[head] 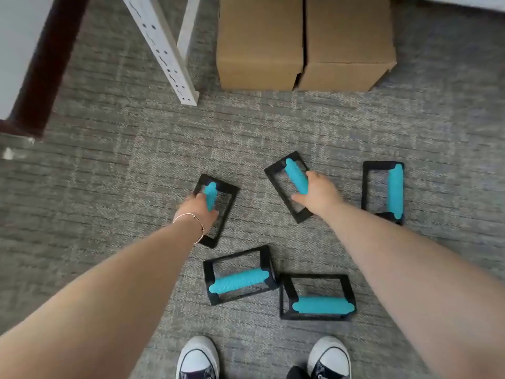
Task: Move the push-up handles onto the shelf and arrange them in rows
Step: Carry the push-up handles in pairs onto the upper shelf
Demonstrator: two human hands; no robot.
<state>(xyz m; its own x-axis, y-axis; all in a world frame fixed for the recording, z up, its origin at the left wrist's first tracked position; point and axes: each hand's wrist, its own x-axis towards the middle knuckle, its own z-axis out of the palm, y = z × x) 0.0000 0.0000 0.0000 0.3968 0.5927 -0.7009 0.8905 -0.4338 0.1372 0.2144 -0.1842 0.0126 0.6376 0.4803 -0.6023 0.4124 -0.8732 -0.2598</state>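
Both grips are clamped on handles mid-frame: left hand [200,207] on one [216,210], right hand [318,194] on another [289,186]; shelf post [164,47] is sighted upper left.

On the grey carpet [109,187] there are five push-up handles, each a black frame with a turquoise grip: one [224,195] under the left hand [199,212], one [278,181] under the right hand [319,195], and three free ones [395,187] [239,280] [322,307]. Two cardboard boxes [259,42] [347,42] stand at the far edge. Two shoes [198,356] [329,356] are at the near edge.
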